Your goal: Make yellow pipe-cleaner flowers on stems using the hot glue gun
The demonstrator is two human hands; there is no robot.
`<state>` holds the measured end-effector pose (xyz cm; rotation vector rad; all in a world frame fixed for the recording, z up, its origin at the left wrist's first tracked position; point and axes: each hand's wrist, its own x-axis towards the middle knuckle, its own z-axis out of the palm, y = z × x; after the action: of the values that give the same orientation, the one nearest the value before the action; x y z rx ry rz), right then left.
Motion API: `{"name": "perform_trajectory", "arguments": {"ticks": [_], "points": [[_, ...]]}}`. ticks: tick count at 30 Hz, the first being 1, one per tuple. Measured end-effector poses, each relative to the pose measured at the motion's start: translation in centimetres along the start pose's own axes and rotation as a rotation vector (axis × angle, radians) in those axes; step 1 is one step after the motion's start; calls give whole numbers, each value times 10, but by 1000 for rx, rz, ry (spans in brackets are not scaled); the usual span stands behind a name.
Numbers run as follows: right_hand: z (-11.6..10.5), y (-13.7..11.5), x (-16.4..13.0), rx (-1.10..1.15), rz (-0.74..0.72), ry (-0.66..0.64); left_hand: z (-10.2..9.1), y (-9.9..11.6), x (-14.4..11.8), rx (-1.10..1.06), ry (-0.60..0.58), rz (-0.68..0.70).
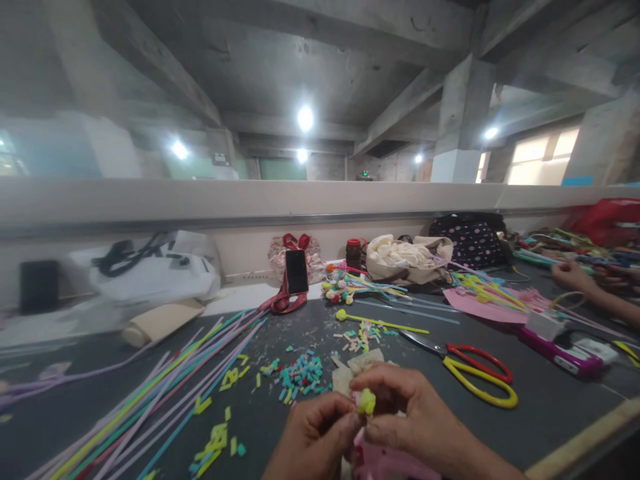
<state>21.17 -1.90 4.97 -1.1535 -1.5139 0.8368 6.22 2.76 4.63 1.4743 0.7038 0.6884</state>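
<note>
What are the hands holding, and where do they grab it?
Both hands, left and right, pinch a small yellow-green piece by its sides, fingertips only.

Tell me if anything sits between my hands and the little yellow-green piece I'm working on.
Nothing visible does. The left hand and right hand already pinch the yellow-green piece between their fingertips, above a pink tool.

Red-and-yellow scissors toward the worktop's right side; long coloured strips fanned across its left; cut bits mid-worktop; phone propped near the far edge; polka-dot bag at the far right.
</note>
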Motion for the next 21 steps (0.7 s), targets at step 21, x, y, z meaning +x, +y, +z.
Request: {"name": "perform_trajectory", "arguments": {"ticks": [21], "points": [[-1, 1, -2, -61, 4, -4, -1, -2, 1, -50, -42, -56]]}}
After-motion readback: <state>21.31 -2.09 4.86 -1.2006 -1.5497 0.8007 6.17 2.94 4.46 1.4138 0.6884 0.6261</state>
